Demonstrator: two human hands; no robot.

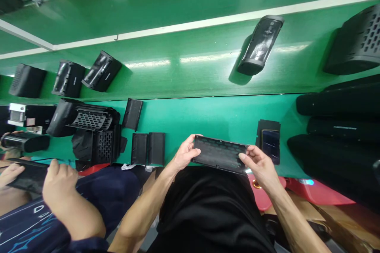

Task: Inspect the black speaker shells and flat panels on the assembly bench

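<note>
Between my two hands is a black rectangular mesh panel (219, 153), held level near the table's front edge. My left hand (187, 153) grips its left end, thumb on top and fingers curled beneath. Its right end is pinched by my right hand (259, 161), thumb on the face. Three similar dark panels lie to the left: one panel (132, 114) tilted, and a pair, a panel (139, 149) beside another panel (156, 149). Right of my right hand, a phone (270, 146) rests on a dark flat piece (268, 125).
A cylindrical black speaker (261, 45) lies on the green conveyor (178, 75). Several speaker housings stand at left, near perforated grilles (93, 120). Large black housings (341, 126) crowd the right side. At lower left, a co-worker's hands (61, 180) hold a dark panel (29, 176). Red stools (320, 191) sit below the table.
</note>
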